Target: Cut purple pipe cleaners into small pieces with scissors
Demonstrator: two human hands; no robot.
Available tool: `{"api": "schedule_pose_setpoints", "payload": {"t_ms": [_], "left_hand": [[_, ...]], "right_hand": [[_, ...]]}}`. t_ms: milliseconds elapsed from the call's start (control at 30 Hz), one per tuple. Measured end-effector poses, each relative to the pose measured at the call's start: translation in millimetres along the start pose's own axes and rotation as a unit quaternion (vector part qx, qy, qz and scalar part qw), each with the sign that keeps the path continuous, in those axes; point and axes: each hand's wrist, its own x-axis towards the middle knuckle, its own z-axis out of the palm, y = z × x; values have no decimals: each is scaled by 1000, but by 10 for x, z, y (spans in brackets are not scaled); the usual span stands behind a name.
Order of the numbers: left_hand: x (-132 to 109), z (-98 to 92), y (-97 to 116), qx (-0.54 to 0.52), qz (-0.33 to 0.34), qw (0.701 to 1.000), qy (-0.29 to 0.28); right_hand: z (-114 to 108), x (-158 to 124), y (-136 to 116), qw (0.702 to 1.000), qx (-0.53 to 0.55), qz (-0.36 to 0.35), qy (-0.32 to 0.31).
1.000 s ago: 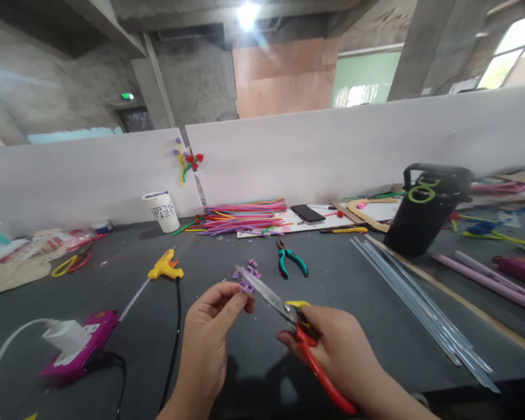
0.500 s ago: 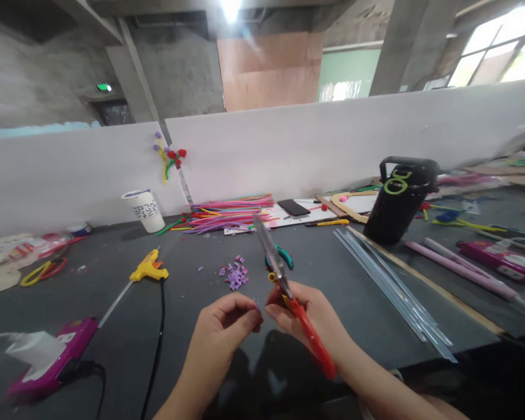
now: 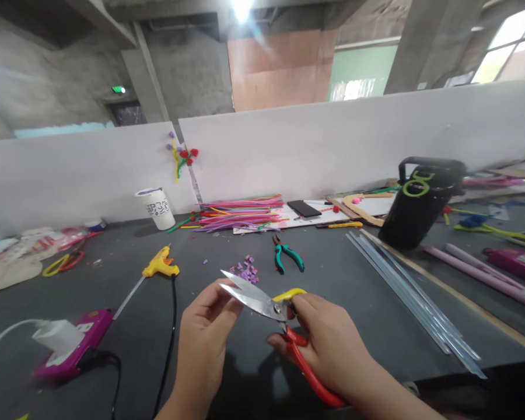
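My right hand [image 3: 328, 338] grips a pair of scissors [image 3: 256, 298] with red and yellow handles. Its blades are parted and point left, toward my left hand [image 3: 210, 326]. The left fingers are pinched together close behind the blade tips; whatever they hold is too small or hidden to make out. Just beyond the blades lies a small heap of cut purple pieces [image 3: 246, 270] on the dark table [image 3: 210, 245]. Pliers [image 3: 287, 255] with teal handles rest to the right of that heap.
At left, a yellow glue gun [image 3: 161, 262] lies near a purple power strip [image 3: 76, 344]. Pipe cleaners [image 3: 240, 216], a white cup [image 3: 156, 209] and a phone [image 3: 304, 208] are along the back. Clear glue sticks [image 3: 411, 297] and a black bottle [image 3: 420, 204] occupy the right.
The scissors have swung from upright to pointing left, and their blades have opened beside my left fingertips. My left hand has turned upward. The pliers are now uncovered.
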Motion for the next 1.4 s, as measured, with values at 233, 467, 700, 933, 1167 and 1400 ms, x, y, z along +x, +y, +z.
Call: {"api": "schedule_pose_setpoints", "payload": {"t_ms": [233, 467, 700, 933, 1167, 1400], "left_hand": [[-7, 32, 58, -14, -2, 1000, 3], [7, 12, 33, 17, 10, 1000, -13], [30, 10, 11, 22, 13, 1000, -14], [32, 0, 4, 33, 14, 999, -14], [36, 3, 14, 49, 14, 999, -5], [48, 8, 9, 45, 12, 999, 1]], "right_hand": [[-25, 2, -10, 1000, -6, 2, 2], [-37, 1, 5, 1000, -8, 18, -3], [-42, 11, -2, 1000, -15, 22, -12], [-26, 1, -2, 999, -19, 25, -15], [-24, 8, -7, 999, -36, 12, 7], [-4, 22, 1, 999, -50, 9, 16]]}}
